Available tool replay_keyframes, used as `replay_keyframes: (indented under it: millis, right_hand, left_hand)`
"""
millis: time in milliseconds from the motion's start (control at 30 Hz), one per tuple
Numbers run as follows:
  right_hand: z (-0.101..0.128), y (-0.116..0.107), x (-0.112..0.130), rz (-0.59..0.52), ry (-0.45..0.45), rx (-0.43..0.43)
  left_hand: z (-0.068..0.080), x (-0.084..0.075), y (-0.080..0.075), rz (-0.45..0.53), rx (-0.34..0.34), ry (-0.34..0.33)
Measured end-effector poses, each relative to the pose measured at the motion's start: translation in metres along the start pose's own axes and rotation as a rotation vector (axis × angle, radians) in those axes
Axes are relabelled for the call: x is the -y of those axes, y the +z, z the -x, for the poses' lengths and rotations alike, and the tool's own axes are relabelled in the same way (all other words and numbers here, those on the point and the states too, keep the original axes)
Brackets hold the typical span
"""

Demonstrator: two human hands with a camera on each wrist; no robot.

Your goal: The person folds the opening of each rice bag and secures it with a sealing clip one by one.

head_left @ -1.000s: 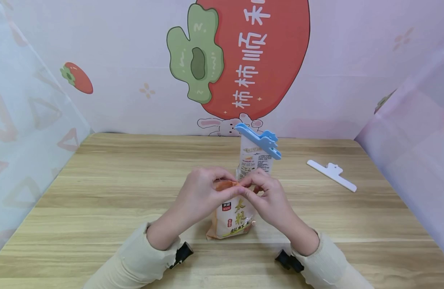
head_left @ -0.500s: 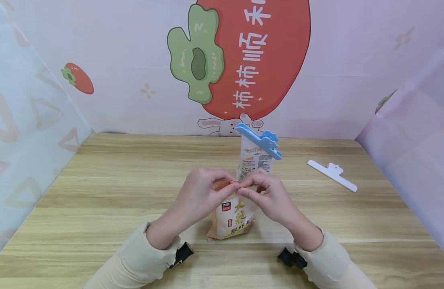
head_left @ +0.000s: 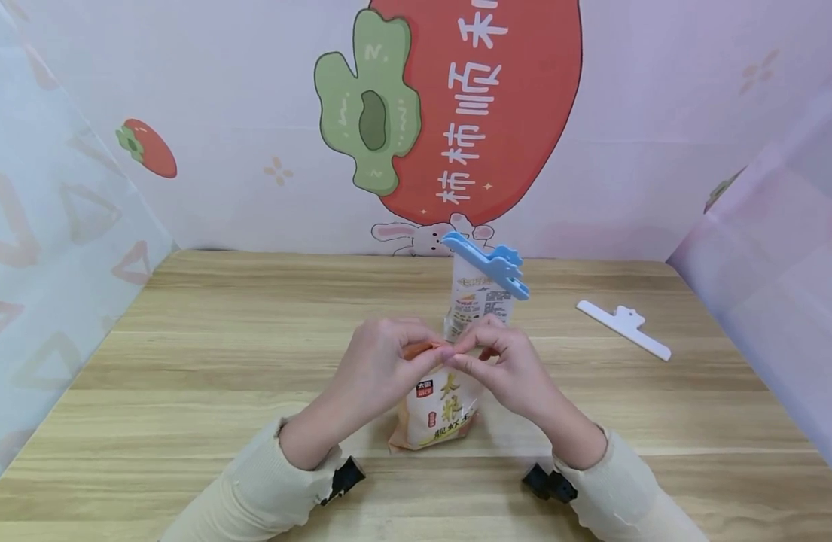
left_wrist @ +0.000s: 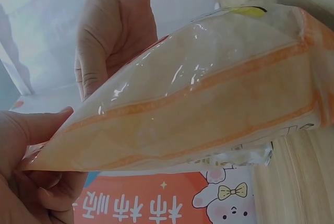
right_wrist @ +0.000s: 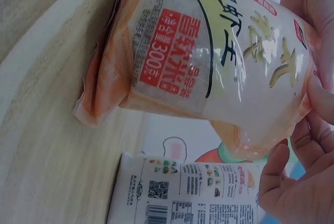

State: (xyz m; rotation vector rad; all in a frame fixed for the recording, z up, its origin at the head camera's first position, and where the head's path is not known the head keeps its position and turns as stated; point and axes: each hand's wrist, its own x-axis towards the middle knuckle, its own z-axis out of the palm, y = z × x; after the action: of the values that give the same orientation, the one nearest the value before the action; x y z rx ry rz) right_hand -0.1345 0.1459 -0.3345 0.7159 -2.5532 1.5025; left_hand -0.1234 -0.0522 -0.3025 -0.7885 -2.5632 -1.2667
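Note:
A small white and orange rice bag [head_left: 429,418] stands upright on the wooden table, gold and black lettering on its front. My left hand [head_left: 383,369] pinches the left part of its top edge between thumb and fingers. On the other side my right hand [head_left: 509,369] pinches the same edge, thumb tips meeting at the middle. From the left wrist view the bag's side [left_wrist: 198,93] narrows toward the fingers of the left hand [left_wrist: 31,177]. In the right wrist view, the printed front [right_wrist: 235,67] is smooth and full, with the right hand [right_wrist: 305,182] at its top.
Right behind the rice bag stands a taller white printed bag [head_left: 466,305], its top held by a blue sealing clip [head_left: 486,263]. A white sealing clip [head_left: 622,327] lies on the table [head_left: 219,361] to the right. A printed cloth backdrop [head_left: 239,90] rises behind.
Both hands stay at the top of the rice bag with small finger shifts. Less orange film shows beside the left fingers, and the right forearm has moved slightly outward.

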Motion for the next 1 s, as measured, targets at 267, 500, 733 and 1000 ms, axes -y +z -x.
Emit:
replay_keyframes:
  millis: [267,500,733,1000]
  right_hand:
    - [-0.001,-0.002,-0.005,-0.009,0.02,0.042]
    - [-0.005,-0.005,-0.011,0.008,0.048,0.076]
    - [-0.008,-0.009,-0.012,0.013,0.081,0.11]
    - [-0.006,-0.014,-0.013,0.042,0.085,0.133]
  left_hand:
    - [0.001,0.002,-0.001,-0.008,-0.013,0.022]
    - [0.0,0.003,-0.004,-0.012,-0.011,0.019]
    - [-0.001,0.003,-0.006,0.002,-0.011,-0.023]
    - [0.0,0.003,-0.005,0.007,-0.005,-0.006]
